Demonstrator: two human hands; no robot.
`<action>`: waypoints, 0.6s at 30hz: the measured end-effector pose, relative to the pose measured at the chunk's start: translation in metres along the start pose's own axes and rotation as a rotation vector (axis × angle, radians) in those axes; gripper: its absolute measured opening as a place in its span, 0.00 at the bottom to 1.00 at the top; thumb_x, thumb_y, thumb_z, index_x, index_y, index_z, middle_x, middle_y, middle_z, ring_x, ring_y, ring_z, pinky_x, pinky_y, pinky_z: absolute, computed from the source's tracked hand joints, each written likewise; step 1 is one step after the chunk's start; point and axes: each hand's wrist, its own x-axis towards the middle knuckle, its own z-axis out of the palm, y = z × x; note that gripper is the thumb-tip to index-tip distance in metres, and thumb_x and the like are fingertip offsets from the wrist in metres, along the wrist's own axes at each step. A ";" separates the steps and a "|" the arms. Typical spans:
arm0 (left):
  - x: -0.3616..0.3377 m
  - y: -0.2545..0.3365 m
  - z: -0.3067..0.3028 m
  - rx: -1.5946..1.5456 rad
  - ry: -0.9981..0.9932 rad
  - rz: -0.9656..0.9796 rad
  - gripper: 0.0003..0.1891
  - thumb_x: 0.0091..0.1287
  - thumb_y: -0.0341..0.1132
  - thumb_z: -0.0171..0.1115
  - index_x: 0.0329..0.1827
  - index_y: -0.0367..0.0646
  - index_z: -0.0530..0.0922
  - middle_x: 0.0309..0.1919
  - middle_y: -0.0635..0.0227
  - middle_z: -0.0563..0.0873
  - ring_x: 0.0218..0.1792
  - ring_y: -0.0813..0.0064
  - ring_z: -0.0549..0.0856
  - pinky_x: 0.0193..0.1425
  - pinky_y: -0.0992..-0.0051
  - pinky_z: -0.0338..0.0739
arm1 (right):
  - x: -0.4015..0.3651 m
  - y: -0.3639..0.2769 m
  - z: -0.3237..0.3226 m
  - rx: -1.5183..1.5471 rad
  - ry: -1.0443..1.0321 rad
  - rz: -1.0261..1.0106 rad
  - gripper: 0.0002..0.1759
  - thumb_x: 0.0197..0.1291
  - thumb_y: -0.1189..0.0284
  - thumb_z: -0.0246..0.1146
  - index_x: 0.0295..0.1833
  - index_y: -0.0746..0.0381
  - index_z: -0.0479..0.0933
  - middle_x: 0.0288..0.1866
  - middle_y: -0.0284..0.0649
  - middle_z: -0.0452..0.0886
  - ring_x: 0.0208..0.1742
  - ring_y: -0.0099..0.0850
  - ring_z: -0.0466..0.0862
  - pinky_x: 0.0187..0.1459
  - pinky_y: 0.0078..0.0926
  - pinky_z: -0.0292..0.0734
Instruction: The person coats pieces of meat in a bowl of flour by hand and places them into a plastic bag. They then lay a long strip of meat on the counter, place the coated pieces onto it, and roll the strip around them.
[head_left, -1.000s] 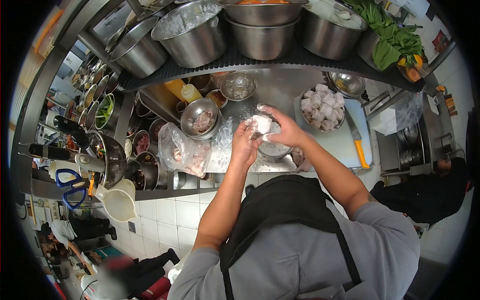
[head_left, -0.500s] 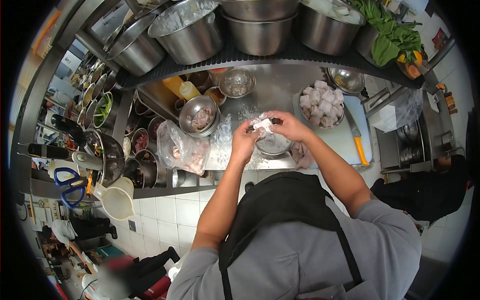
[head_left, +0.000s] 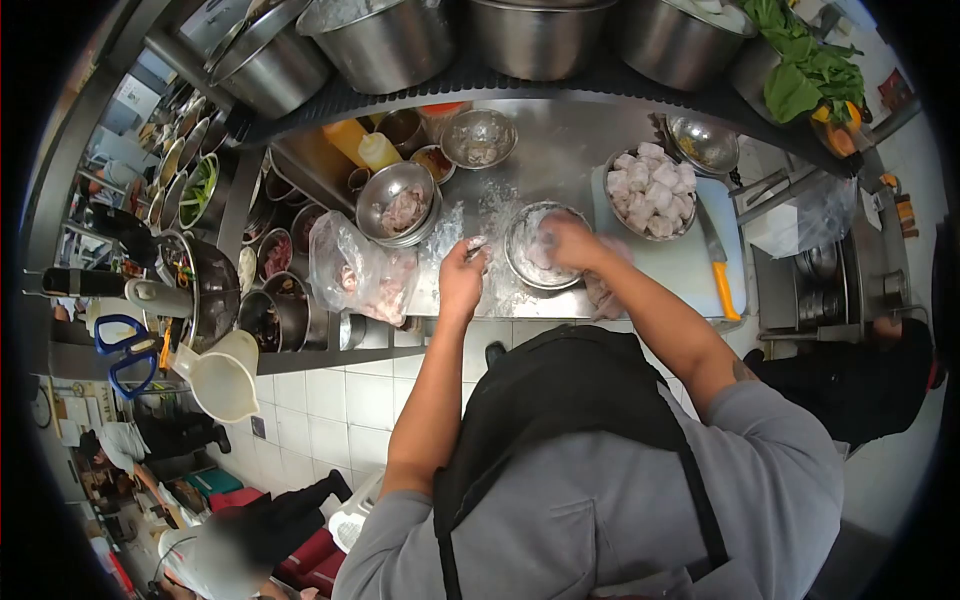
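My right hand (head_left: pixel 567 244) is down inside a metal bowl of white flour (head_left: pixel 516 262), its fingers smeared by motion; whether it holds a piece cannot be made out. To the left of that bowl, my left hand (head_left: pixel 463 274) hovers over the steel counter with fingers curled and white powder on the fingertips. What lies between them, if anything, is too small to name. A metal bowl heaped with flour-coated chunks (head_left: pixel 652 190) stands on the white cutting board (head_left: pixel 690 275). Left of my left hand are a bowl of raw meat pieces (head_left: pixel 402 208) and a clear plastic bag (head_left: pixel 350 262).
An orange-handled knife (head_left: pixel 725 285) lies on the board's right side. Big metal pots (head_left: pixel 545 40) line the shelf above. A squeeze bottle (head_left: pixel 378 151) and a floury bowl (head_left: pixel 478 138) stand at the back. A measuring jug (head_left: pixel 223 378) hangs at left. Other people are nearby.
Both hands held a white floured piece together above the flour bowl. They have parted: my right hand has gone down into the bowl, my left has drawn back left. The view has shifted slightly.
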 end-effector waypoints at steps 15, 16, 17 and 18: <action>-0.010 -0.013 -0.004 -0.165 0.040 -0.034 0.11 0.71 0.33 0.63 0.52 0.38 0.80 0.43 0.67 0.87 0.39 0.74 0.86 0.44 0.75 0.77 | 0.012 -0.014 0.004 0.105 -0.244 0.310 0.36 0.44 0.66 0.70 0.63 0.66 0.76 0.54 0.55 0.83 0.54 0.45 0.84 0.57 0.37 0.79; -0.011 -0.011 0.001 -0.149 -0.029 -0.051 0.12 0.74 0.34 0.60 0.55 0.39 0.79 0.45 0.67 0.86 0.40 0.74 0.86 0.44 0.75 0.78 | 0.009 -0.020 -0.007 0.197 -0.199 0.318 0.34 0.46 0.67 0.70 0.62 0.66 0.76 0.55 0.52 0.83 0.54 0.43 0.85 0.57 0.36 0.79; -0.009 -0.010 0.009 -0.202 -0.068 -0.091 0.12 0.75 0.35 0.58 0.56 0.39 0.78 0.46 0.66 0.85 0.41 0.74 0.86 0.45 0.74 0.79 | 0.007 -0.024 -0.016 0.288 -0.154 0.324 0.31 0.48 0.69 0.70 0.61 0.66 0.76 0.55 0.50 0.84 0.53 0.41 0.85 0.57 0.35 0.79; -0.006 -0.011 0.017 -0.254 -0.107 -0.133 0.13 0.75 0.35 0.56 0.58 0.40 0.77 0.47 0.65 0.85 0.42 0.73 0.86 0.46 0.74 0.80 | 0.006 -0.020 -0.017 0.511 -0.168 0.377 0.31 0.51 0.69 0.69 0.62 0.66 0.75 0.56 0.48 0.83 0.55 0.40 0.84 0.58 0.35 0.78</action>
